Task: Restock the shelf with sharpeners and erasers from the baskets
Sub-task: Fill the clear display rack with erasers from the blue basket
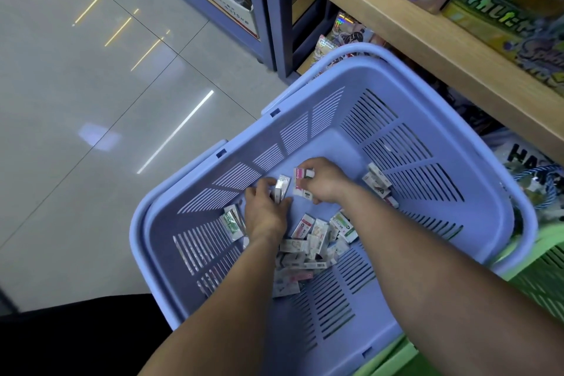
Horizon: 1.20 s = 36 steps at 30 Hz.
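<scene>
A lilac slotted plastic basket (396,119) sits on the floor below me, with several small wrapped erasers (308,241) heaped on its bottom. Both my hands are inside it. My left hand (265,210) holds a few silvery wrapped erasers (280,188) between fingers and thumb. My right hand (323,181) grips a small stack of erasers (300,181) with a pink label on top. A few more erasers (378,183) lie against the basket's right wall.
A wooden shelf (427,40) with colourful boxed goods runs along the upper right. A green basket (543,268) sits under the lilac one at the right. A blue shelving frame (274,24) stands behind. Grey tiled floor (91,101) spreads to the left.
</scene>
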Available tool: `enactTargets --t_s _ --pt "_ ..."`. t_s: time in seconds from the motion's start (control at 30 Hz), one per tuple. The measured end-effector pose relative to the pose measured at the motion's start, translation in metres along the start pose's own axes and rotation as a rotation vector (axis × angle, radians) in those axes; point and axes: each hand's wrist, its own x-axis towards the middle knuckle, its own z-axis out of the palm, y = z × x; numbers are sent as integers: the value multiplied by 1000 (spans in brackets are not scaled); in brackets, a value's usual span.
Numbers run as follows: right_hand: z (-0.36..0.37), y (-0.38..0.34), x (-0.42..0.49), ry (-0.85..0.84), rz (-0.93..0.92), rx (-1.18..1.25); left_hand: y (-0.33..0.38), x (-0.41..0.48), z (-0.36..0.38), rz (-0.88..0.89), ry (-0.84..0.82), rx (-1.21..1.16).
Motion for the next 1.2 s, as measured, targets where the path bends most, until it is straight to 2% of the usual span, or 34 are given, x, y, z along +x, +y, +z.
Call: enactTargets --t_s 0.13,0.23,0.4,0.57,0.73,0.9,1.03,1.2 --pt "-7 2 -2 10 29 50 1 1 3 20 34 64" --pt "-16 2 -7 29 84 99 10 -1 0 -1 9 -97" --pt "-44 -24 -37 118 45 243 48 -23 -19 1 -144 -483" --pt "-69 -49 -123 160 -72 412 93 -74 -63 40 -421 -739" --pt "-84 -53 -236 89 -138 643 132 -142 -102 180 -573 -688" --pt "-96 -51 -336 86 -240 740 152 -223 -144 355 -726 -455" --pt "-89 -40 -395 76 -346 751 147 -281 -162 448 -765 -401" --pt "-81 -18 -421 122 -328 929 154 -311 -149 466 -782 -412"
